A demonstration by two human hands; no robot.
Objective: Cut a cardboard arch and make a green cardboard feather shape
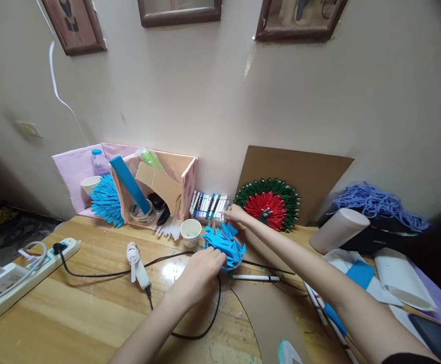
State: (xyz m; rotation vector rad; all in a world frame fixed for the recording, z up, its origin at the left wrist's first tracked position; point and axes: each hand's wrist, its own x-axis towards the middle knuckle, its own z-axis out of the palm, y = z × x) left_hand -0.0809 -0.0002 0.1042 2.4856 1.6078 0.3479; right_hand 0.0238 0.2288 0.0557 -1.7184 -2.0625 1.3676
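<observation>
A heap of blue folded paper pieces [226, 242] lies on the desk in front of me, apparently in a shallow clear dish. My left hand [205, 269] is closed at the heap's near left edge, its fingertips among the pieces; what they pinch is hidden. Beyond the heap, my right hand [236, 214] reaches to the right end of a row of markers [208, 203]. Its fingers are bent together, and whatever is in them is too small to make out. Left of the heap stands a paper cup [190, 232] with small scraps inside. A white pen [255, 277] lies just nearer to me.
A glue gun [137, 265] and its black cable lie left of my left hand. A power strip [27, 275] sits farther left. Behind are a fabric-covered box [189, 189], a green and red paper fan [267, 202] and a cardboard sheet [299, 174]. A white roll [339, 230] lies right.
</observation>
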